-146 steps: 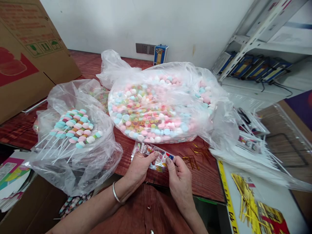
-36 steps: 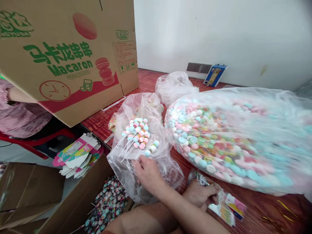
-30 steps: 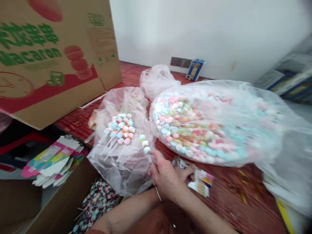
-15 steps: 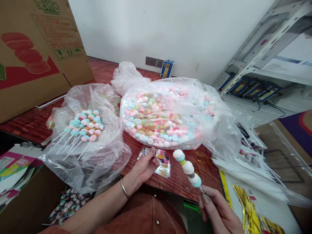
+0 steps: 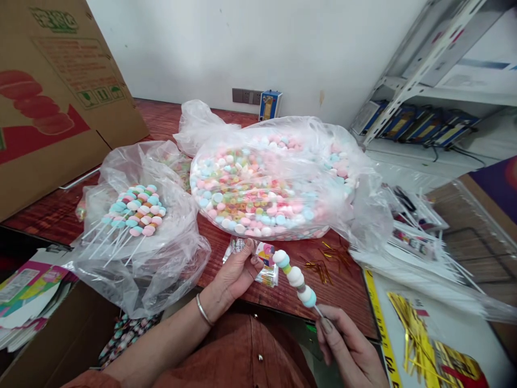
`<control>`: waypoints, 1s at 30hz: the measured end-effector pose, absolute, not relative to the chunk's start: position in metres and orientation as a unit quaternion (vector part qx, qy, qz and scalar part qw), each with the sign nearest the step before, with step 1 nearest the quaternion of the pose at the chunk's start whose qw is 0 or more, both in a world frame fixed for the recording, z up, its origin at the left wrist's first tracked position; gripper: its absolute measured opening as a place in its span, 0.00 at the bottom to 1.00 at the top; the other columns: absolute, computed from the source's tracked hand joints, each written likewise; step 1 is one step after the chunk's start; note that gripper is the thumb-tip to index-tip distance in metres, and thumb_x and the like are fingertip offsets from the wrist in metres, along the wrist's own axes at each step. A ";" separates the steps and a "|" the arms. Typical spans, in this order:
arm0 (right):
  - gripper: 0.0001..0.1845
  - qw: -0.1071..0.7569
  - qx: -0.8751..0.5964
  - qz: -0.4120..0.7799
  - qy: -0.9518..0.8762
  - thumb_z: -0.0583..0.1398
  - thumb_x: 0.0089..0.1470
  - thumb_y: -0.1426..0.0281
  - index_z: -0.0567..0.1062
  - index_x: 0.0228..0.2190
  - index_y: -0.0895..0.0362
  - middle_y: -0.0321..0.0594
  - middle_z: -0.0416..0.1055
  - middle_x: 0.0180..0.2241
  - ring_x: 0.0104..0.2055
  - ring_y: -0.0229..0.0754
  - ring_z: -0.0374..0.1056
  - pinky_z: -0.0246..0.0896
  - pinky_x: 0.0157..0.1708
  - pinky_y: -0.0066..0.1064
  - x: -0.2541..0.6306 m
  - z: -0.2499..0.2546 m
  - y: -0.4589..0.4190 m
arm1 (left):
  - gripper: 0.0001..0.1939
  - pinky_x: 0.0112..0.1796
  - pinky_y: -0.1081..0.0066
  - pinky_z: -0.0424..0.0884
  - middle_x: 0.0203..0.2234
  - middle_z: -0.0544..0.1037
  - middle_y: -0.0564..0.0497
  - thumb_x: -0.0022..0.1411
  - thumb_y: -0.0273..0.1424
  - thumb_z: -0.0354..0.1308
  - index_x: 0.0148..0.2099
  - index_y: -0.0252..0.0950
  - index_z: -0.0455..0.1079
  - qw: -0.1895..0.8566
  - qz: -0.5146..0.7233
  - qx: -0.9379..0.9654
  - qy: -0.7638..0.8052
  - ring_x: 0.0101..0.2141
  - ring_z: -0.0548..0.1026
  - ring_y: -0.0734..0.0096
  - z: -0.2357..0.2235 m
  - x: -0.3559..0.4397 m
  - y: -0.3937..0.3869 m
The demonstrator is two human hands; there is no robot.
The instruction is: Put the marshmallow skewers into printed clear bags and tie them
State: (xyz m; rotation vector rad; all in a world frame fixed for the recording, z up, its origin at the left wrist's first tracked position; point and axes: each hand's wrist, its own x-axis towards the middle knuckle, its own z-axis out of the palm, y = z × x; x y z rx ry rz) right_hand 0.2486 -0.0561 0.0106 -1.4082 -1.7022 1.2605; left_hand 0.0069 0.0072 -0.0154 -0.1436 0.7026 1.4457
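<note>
In my right hand [image 5: 343,342], closed on its white stick, is a marshmallow skewer [image 5: 295,277] with white, blue, green and grey pieces. It tilts up toward the left, its top close to my left hand. My left hand [image 5: 236,272] pinches at a small printed plastic bag [image 5: 265,251] at the table's front edge; how firmly it grips is partly hidden by the fingers. Behind both hands lies a large clear bag over a round heap of loose marshmallows and gummy rings [image 5: 258,199]. To the left, several finished marshmallow skewers [image 5: 137,210] rest on a clear plastic sheet [image 5: 173,269].
Gold twist ties [image 5: 323,267] are scattered on the red-brown table [image 5: 347,291]. At right sit a bundle of gold ties [image 5: 416,334] and white sticks in plastic [image 5: 424,275]. A big carton [image 5: 72,108] stands at left, an open box [image 5: 52,328] below it.
The view has shifted slightly, moving the scene left and up. My right hand has brought the skewer a little closer to my left hand, which keeps its pinch at the bag.
</note>
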 end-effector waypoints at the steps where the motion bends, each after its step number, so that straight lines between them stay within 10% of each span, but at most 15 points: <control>1: 0.16 0.294 -0.531 0.460 -0.648 0.54 0.65 0.58 0.75 0.43 0.53 0.33 0.67 0.23 0.23 0.38 0.65 0.63 0.23 0.25 0.250 0.010 -0.056 | 0.15 0.21 0.81 0.66 0.23 0.70 0.57 0.48 0.25 0.73 0.33 0.32 0.69 0.689 0.649 -0.063 0.317 0.19 0.65 0.85 -0.014 0.007 0.007; 10: 0.14 0.304 -0.512 0.228 -0.770 0.58 0.61 0.67 0.75 0.48 0.52 0.40 0.80 0.43 0.41 0.44 0.78 0.72 0.42 0.29 0.265 0.005 -0.059 | 0.16 0.20 0.81 0.66 0.19 0.66 0.60 0.46 0.27 0.75 0.28 0.33 0.67 0.667 0.669 -0.048 0.325 0.18 0.63 0.84 -0.009 0.008 0.009; 18: 0.14 0.303 -0.552 0.362 -0.688 0.54 0.65 0.63 0.73 0.48 0.52 0.33 0.72 0.24 0.22 0.37 0.68 0.65 0.23 0.23 0.262 0.010 -0.065 | 0.13 0.23 0.79 0.69 0.24 0.70 0.57 0.52 0.29 0.72 0.33 0.33 0.69 0.693 0.643 -0.074 0.317 0.20 0.65 0.84 -0.021 0.003 0.009; 30: 0.14 0.288 -0.516 0.297 -0.750 0.55 0.64 0.66 0.73 0.50 0.51 0.35 0.77 0.32 0.29 0.37 0.74 0.67 0.27 0.21 0.254 0.012 -0.062 | 0.19 0.20 0.80 0.64 0.23 0.69 0.58 0.45 0.31 0.75 0.32 0.33 0.67 0.700 0.640 -0.062 0.312 0.19 0.64 0.84 -0.018 0.007 0.008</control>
